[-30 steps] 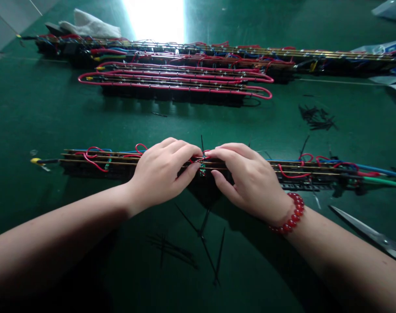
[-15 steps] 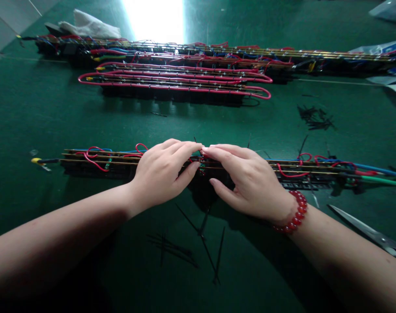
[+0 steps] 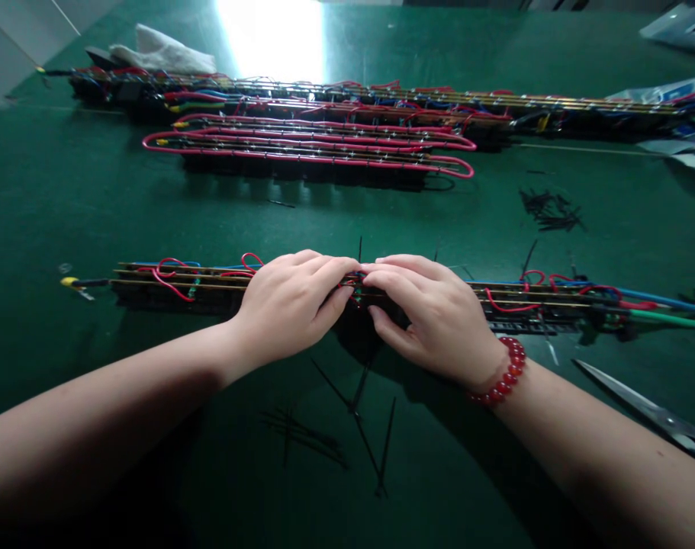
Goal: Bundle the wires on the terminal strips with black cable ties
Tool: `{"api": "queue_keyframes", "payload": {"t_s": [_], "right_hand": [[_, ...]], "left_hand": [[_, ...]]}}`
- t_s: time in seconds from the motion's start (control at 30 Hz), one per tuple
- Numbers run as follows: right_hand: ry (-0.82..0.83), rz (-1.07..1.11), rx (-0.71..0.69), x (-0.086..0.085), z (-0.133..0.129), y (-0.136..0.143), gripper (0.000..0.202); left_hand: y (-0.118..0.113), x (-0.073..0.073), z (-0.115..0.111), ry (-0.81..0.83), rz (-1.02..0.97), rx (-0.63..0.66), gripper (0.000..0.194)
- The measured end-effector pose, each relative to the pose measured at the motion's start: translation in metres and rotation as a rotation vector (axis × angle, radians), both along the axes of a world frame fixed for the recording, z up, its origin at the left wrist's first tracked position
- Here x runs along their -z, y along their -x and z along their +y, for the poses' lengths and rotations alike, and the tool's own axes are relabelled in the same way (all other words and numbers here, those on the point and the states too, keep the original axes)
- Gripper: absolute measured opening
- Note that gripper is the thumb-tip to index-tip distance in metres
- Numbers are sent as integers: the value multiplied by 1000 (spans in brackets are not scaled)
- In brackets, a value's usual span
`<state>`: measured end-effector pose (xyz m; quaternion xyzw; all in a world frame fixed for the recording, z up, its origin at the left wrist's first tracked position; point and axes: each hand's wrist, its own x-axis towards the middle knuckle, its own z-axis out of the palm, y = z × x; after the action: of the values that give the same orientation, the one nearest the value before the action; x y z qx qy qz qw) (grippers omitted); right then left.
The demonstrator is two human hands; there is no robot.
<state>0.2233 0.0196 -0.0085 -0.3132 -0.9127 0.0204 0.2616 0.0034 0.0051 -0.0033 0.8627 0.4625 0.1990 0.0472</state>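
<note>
Across the middle of the table lies a long black strip with brass rails and red, blue and green wires. My left hand rests over it, fingers bent and thumb close to the index finger, closed around something that I cannot make out near red wires. My right hand meets it fingertip to fingertip, its fingers curled down onto the same spot and the thumb lower, on the near side. A thin black cable tie end sticks up just behind the fingertips. What the fingertips pinch is mostly hidden.
Loose black cable ties lie in front of the strip. Scissors are at the right. Behind stand more wired strips with thick red cable, a pile of short black offcuts and a white cloth.
The right index finger has come down and curled closer to the wires. The black tie end now stands more upright and a little farther right. The view has shifted slightly.
</note>
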Motion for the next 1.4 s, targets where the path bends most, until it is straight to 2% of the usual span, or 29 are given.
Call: {"api": "queue_keyframes", "payload": {"t_s": [0.23,1.07,1.4], "right_hand": [[-16,12,4,1,-1,1,26],[106,-80,-26,-3,0,-3,41],[88,-60,-16,-3,-1,-2,40]], "left_hand": [[0,0,-1,-108,-67,-25,25],[1,1,0,-66,-30,-22,27],[0,-2,-1,-9,-82,-15,27]]}}
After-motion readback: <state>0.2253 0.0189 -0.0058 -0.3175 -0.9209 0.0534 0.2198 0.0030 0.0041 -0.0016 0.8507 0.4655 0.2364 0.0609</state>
